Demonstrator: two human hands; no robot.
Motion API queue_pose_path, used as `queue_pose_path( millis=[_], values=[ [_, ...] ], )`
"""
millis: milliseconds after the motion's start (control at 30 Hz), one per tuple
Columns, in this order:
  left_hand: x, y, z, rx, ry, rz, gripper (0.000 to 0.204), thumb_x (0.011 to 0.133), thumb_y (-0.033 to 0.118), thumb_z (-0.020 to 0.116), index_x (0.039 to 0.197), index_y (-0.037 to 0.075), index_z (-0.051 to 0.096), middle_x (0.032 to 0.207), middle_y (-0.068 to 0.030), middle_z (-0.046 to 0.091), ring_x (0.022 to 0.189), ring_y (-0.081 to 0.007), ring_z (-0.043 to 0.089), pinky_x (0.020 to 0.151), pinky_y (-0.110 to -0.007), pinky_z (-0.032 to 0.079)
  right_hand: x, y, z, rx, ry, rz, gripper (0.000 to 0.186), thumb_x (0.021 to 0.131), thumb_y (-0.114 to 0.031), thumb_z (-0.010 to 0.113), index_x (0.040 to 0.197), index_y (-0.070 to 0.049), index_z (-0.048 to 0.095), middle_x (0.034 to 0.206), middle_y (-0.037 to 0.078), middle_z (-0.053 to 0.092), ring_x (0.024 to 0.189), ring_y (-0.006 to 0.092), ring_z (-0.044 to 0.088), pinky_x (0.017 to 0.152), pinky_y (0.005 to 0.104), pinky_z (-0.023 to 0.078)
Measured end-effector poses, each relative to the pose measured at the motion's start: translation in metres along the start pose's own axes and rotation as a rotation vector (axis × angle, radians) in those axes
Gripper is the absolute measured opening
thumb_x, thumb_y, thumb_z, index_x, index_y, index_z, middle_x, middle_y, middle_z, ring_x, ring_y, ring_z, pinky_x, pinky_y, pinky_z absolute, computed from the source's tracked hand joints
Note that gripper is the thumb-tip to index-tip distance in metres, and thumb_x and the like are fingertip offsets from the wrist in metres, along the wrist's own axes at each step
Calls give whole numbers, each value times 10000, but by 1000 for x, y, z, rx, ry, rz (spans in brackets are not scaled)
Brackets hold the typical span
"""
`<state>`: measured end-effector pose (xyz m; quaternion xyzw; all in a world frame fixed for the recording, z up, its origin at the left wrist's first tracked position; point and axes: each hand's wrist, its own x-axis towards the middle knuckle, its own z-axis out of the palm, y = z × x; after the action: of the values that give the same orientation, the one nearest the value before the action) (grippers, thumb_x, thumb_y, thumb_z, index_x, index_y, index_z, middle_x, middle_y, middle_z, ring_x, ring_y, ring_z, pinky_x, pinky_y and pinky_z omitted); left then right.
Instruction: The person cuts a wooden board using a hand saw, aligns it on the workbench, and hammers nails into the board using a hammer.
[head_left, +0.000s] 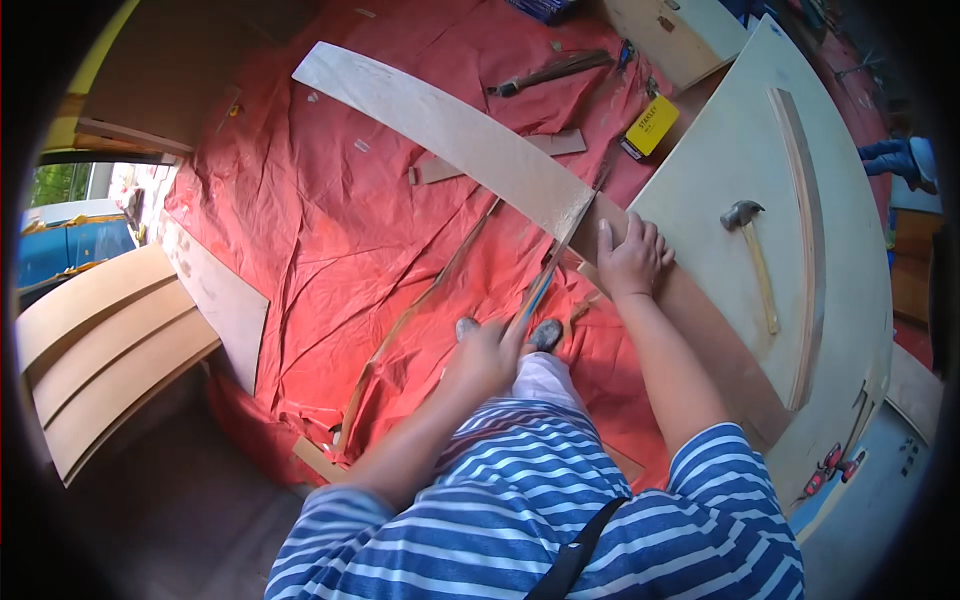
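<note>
A long, curved wooden board (450,135) reaches from the upper left to the pale worktop (700,190) at the right. Across it stands a handsaw (545,275), seen nearly edge-on, its thin blade at the board. My left hand (485,355), a little smeared by motion, is closed around the saw's handle end, close to my body. Just right of the blade, my right hand (635,255) grips the board from above, thumb toward the saw. On the worktop lie a claw hammer (755,255) with a wooden handle and a narrow curved wood strip (803,240).
Creased red sheeting (250,190) covers the floor, with thin wood offcuts (560,143) on it. A yellow and black box (650,127) lies beyond the board. Curved panels (120,340) are stacked at left. Red-handled tools (828,470) lie at lower right. Another person's legs (890,157) show far right.
</note>
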<state>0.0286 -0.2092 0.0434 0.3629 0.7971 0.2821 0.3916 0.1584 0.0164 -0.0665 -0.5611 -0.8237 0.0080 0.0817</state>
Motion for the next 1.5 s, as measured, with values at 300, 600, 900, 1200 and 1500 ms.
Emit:
queue_pose_path(
  millis=[300,600,900,1200,1500],
  values=[
    [148,14,33,268,92,434,160,905,146,583,919,13,672,837,-219,663,774,-414,649,705,-524,531,16,-7,-12,156,-131,-15,399,890,-475,587,1128,-163,657,1076,129,642,1055,363,578,921,586,348],
    [79,-2,33,3,127,174,594,1057,421,398,803,-78,596,741,-323,608,718,-494,618,625,-538,458,-10,-6,-10,192,75,37,460,891,-515,606,1156,-140,587,1084,115,578,1085,332,539,1045,682,242],
    [89,0,38,-29,133,171,589,1053,440,399,827,-64,604,759,-305,625,751,-481,631,646,-530,466,-3,-5,-8,215,43,47,484,903,-524,584,1189,-133,585,1110,123,587,1123,332,537,1069,703,210],
    [94,-20,42,-66,98,124,577,1055,432,399,861,-64,621,783,-289,646,773,-469,645,667,-511,489,-8,-5,-33,251,-148,-46,1007,711,-698,704,1484,-139,381,1362,140,481,1316,344,415,1127,703,130],
    [86,-8,40,-27,154,196,561,1053,415,411,838,-61,615,774,-294,639,769,-480,640,664,-525,483,-6,-7,-43,158,-345,-69,1172,653,-593,780,1564,-116,217,1475,144,394,1389,345,347,1148,715,97]
  ],
)
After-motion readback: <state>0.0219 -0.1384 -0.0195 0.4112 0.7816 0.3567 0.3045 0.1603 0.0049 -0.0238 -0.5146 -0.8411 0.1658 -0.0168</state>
